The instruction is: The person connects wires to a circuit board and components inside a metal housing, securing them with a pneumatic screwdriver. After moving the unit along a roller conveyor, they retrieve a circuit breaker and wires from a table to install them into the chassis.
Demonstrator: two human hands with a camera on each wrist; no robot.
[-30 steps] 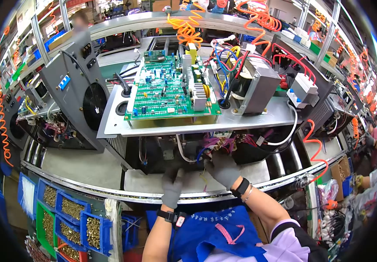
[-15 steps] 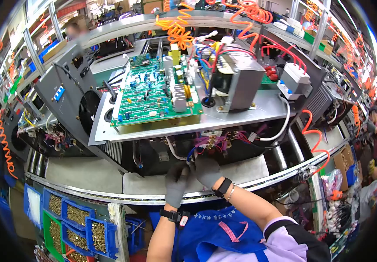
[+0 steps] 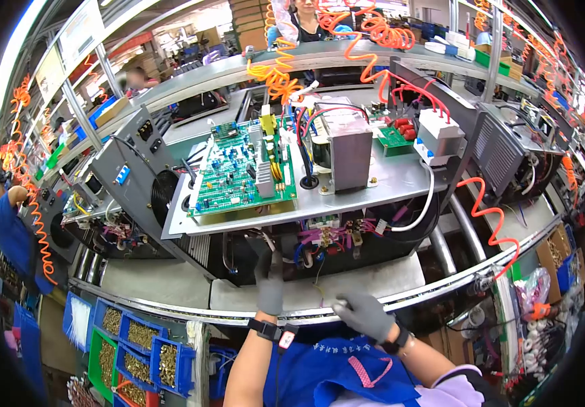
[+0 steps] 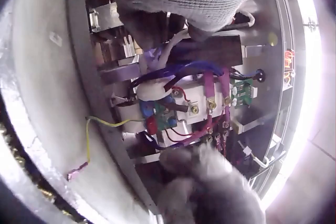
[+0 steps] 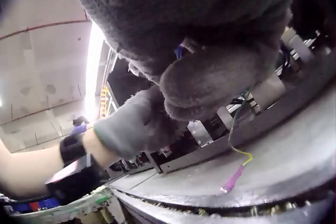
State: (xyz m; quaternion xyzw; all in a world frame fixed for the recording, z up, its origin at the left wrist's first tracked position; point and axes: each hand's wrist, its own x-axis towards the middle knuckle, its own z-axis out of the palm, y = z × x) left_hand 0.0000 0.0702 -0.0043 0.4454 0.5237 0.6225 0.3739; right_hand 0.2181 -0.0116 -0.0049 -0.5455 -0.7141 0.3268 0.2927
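In grey gloves, the left hand point(image 3: 269, 281) reaches under the metal plate point(image 3: 346, 198) into the unit's lower bay. Its fingers curl round a white cable point(image 4: 170, 45) in the left wrist view, above blue and purple wires. Nearer the body, outside the bay, is the right hand point(image 3: 365, 316); its fingers are bent, and a pale spot at their tips is too small to identify. Blurred in the left wrist view, the right hand point(image 4: 207, 187) appears below the wiring. A yellow-green wire with a purple end point(image 5: 231, 179) hangs over the bench edge.
A green circuit board point(image 3: 241, 169) and a metal-cased transformer point(image 3: 352, 154) top the plate. Blue bins point(image 3: 177, 366) of small brass parts stand at lower left. Orange coiled hoses point(image 3: 282, 74) hang above; a red hose point(image 3: 492, 210) curves at right. Neighbouring units flank this one.
The hands were close together at the central wires. The right hand has drawn back towards the body and right; the left has gone further up under the plate. The head view has shifted.
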